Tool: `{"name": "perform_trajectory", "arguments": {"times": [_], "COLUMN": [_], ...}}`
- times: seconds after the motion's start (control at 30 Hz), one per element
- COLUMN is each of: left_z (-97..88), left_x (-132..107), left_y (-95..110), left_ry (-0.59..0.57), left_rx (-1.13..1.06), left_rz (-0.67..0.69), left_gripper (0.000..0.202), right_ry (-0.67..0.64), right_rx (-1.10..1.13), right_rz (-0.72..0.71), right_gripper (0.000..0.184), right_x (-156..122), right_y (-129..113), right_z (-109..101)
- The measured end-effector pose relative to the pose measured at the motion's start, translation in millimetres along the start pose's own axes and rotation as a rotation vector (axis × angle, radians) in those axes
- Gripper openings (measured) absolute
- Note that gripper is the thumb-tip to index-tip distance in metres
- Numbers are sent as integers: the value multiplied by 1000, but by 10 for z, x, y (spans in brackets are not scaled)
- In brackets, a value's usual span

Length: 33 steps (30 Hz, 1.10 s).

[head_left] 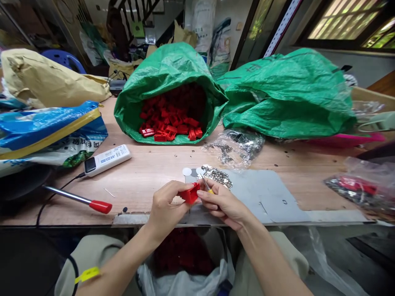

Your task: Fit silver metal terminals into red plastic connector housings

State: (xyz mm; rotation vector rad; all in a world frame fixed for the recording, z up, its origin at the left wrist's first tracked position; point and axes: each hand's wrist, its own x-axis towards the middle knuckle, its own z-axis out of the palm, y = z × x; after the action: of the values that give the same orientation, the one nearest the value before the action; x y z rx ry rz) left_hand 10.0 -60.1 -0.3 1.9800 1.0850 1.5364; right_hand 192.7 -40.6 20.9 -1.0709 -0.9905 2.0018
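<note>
Near the front edge of the table, my left hand [168, 203] is closed on a small red plastic housing [190, 194], its hollow side turned toward my right hand. My right hand [224, 201] is closed around a thin pointed metal tool with a yellow part [210, 190]; its exact kind is too small to tell. The fingertips of my right hand are at the housing's right side. Just behind the hands lies a pile of small shiny metal pieces [217, 176] on a grey sheet [256, 193].
A green sack [173, 61] lies open toward me, full of red plastic parts [173, 121]. Another green sack [290, 94] stands right of it, behind a clear bag of metal pieces [240, 146]. At left are a white device [108, 159] and a red-tipped lever [100, 206]. Below, a bag [185, 281] holds red parts.
</note>
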Motion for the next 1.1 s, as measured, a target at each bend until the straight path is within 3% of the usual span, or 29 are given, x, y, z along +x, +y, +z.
{"name": "perform_trajectory", "arguments": {"times": [0.1, 0.23, 0.43, 0.53, 0.67, 0.93, 1.1], "left_z": [13, 6, -7, -17, -53, -91, -105], "left_x": [2, 1, 8, 8, 10, -69, -132], "left_y": [13, 25, 54, 66, 107, 172, 176], "left_ry": [-2, -17, 6, 6, -15, -52, -49], "left_rx": [13, 8, 39, 93, 91, -79, -256], "left_rz": [-28, -47, 47, 119, 128, 216, 58], "left_gripper": [21, 21, 21, 21, 24, 41, 37], "right_ry": [-24, 60, 151, 192, 92, -104, -150], "right_rx": [-4, -188, -498, -501, -307, -150, -79], "right_rz": [7, -72, -256, -315, -203, 25, 59], "right_gripper": [47, 45, 44, 41, 43, 42, 49], "right_x": [-63, -112, -73, -52, -83, -194, -184], "right_y": [-31, -51, 51, 110, 94, 7, 64], "right_z": [-39, -67, -16, 48, 73, -19, 18]}}
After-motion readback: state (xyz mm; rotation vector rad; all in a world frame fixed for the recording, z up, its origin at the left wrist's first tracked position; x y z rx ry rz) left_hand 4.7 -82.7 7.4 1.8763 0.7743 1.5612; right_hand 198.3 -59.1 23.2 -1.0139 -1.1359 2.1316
